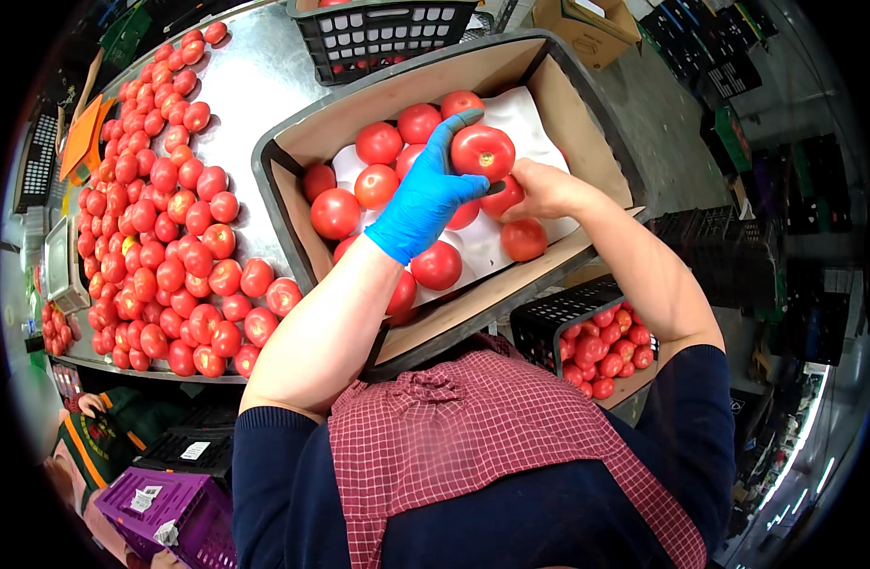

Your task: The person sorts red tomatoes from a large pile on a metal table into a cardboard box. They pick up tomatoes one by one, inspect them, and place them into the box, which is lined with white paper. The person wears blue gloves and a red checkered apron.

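My left hand (435, 188), in a blue glove with dark fingertips, grips a large red tomato (483, 152) above a black crate (399, 67) lined with brown cardboard. Just right of it, my bare right hand (545, 188) has its fingers around a second tomato (502, 197), partly hidden by the left hand's fingertips. Several other tomatoes (436, 265) lie spread in the crate over white paper sheets (541, 131). To the left, a large heap of tomatoes (164, 274) covers much of a metal table (260, 78).
A black crate (388, 35) stands beyond the lined one. Below my right forearm is a black crate of tomatoes (541, 323). A cardboard box (588, 32) sits at the top right. At lower left, a person (97, 441) is near a purple crate (171, 498).
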### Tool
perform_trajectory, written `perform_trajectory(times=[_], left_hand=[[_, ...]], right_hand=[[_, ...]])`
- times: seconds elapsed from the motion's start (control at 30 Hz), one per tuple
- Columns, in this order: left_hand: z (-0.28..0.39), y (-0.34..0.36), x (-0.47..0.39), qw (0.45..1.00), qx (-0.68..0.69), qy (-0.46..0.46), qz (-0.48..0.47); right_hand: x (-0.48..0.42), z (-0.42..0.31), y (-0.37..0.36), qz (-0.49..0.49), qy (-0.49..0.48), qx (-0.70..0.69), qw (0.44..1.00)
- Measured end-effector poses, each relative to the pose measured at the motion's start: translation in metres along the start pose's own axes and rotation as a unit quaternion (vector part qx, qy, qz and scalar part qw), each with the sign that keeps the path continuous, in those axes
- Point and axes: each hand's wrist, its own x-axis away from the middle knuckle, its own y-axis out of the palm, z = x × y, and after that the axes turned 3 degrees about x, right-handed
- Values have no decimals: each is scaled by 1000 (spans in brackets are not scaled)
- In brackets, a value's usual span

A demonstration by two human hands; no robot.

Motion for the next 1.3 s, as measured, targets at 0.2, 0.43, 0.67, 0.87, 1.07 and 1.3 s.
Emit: perform_trajectory(times=[0.2,0.43,0.67,0.87,1.07,1.3], left_hand=[[6,11,2,990,-96,101,-15],[12,12,6,995,-46,92,13],[16,12,3,996,30,76,35],[9,8,-1,993,-18,59,104],[-2,-7,-6,993,31,-17,114],[9,-8,-8,971,152,-156,103]], right_hand=[[-1,-33,5,17,53,146,988],[-7,-17,1,96,28,85,991],[28,-19,-35,186,26,-466,865],[41,-35,-13,134,-104,-736,656],[39,-49,-7,77,-82,-761,639],[36,-46,-5,92,-52,-752,650]])
